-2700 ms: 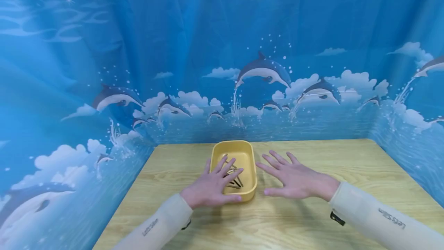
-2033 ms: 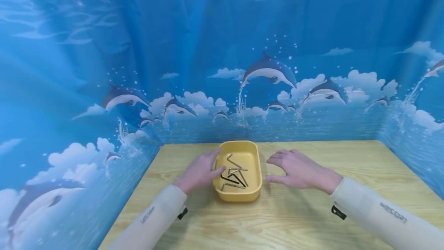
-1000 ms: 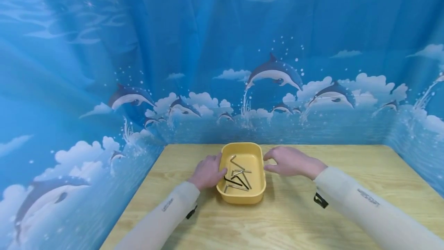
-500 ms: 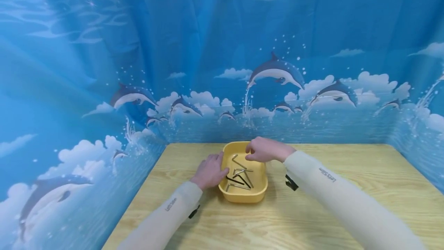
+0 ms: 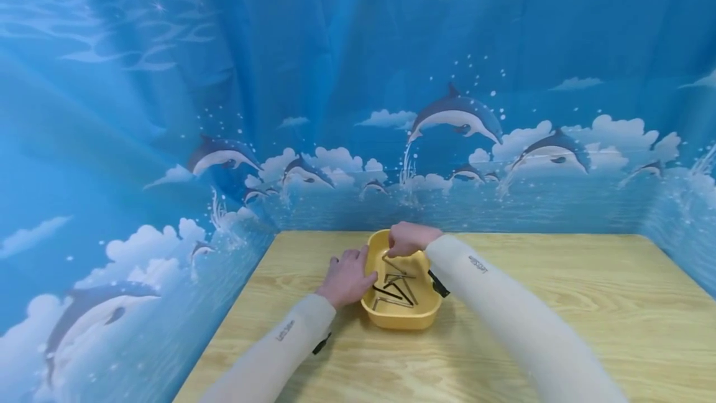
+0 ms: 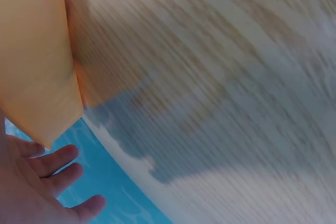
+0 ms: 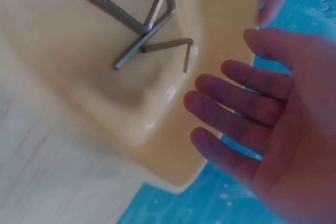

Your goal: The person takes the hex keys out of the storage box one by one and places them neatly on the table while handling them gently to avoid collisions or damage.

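A yellow plastic tray [image 5: 399, 322] stands on the table, with several L-shaped hex keys [image 5: 393, 301] lying crossed in it, some silver and some black. My left hand [image 5: 344, 278] holds the tray's left side, thumb over the rim and fingers outside. In the left wrist view, those fingers [image 6: 58, 163] are loosely spread beside the tray wall [image 6: 37, 56]; the thumb is hidden. Over the tray's far part hovers my right hand [image 5: 411, 238]. Its relaxed fingers [image 7: 231, 108] are near a small silver hex key [image 7: 168, 45] and hold nothing in the right wrist view.
The wood-grain table [image 5: 559, 303] extends to both sides of the tray and in front of it. Behind and at the sides hangs a blue curtain [image 5: 358, 79] printed with dolphins and clouds.
My left hand has gone from above the tray to its left rim. My right hand has moved left, from beside the tray to over its far part. The hex keys look unmoved.
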`<state>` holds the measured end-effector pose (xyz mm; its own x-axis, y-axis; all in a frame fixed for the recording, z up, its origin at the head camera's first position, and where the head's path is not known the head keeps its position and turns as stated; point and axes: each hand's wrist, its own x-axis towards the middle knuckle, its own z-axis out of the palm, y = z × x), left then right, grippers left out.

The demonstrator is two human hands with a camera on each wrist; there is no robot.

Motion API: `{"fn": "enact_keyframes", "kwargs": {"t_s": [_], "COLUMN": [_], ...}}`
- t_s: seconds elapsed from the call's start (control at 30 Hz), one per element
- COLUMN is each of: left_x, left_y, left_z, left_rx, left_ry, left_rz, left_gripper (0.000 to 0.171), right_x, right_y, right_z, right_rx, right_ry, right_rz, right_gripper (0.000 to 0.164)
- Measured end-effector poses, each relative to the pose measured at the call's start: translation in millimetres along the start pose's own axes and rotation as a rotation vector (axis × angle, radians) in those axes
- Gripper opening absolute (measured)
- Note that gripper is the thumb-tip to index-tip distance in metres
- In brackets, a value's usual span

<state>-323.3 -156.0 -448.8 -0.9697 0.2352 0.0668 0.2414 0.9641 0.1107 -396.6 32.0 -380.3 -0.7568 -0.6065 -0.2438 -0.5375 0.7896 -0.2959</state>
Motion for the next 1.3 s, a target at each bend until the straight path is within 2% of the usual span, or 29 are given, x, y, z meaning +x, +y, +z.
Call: {"fn": "enact_keyframes", "kwargs": {"t_s": [0.2,0.57,0.77,0.93,1.1,1.3], "left_x": [-0.1,0.4,1.2,1.3,0.8,0.6], "left_y": [0.3,3.9,2.5,2.6,3.1,3.3], "left_z": [-0.6,5.0,3.8,0.7,0.7,1.0], "left_rx": [-0.003,-0.01,-0.008,-0.005,-0.001,0.014], "left_ry": [0.011,-0.016,-0.003,-0.001,0.001,0.0], "left_rz": [-0.032,-0.033,-0.044,-0.043,-0.036,-0.042], "left_gripper": [0.072,0.072,0.073,0.072,0.071,0.071], "right_x": [16,31,38,40,42,40], "right_y": [-2,-2,-2,-4,-4,-3], "right_z": [7,22,28,29,33,31], "right_rx": [-0.001,-0.018,0.014,-0.028,-0.056,0.005], "right_ry": [-0.028,-0.072,-0.077,-0.076,-0.081,-0.115], "right_rz": [0.079,0.206,0.212,0.221,0.232,0.228], "right_gripper": [0.031,0.02,0.009,0.01,0.018,0.015]}}
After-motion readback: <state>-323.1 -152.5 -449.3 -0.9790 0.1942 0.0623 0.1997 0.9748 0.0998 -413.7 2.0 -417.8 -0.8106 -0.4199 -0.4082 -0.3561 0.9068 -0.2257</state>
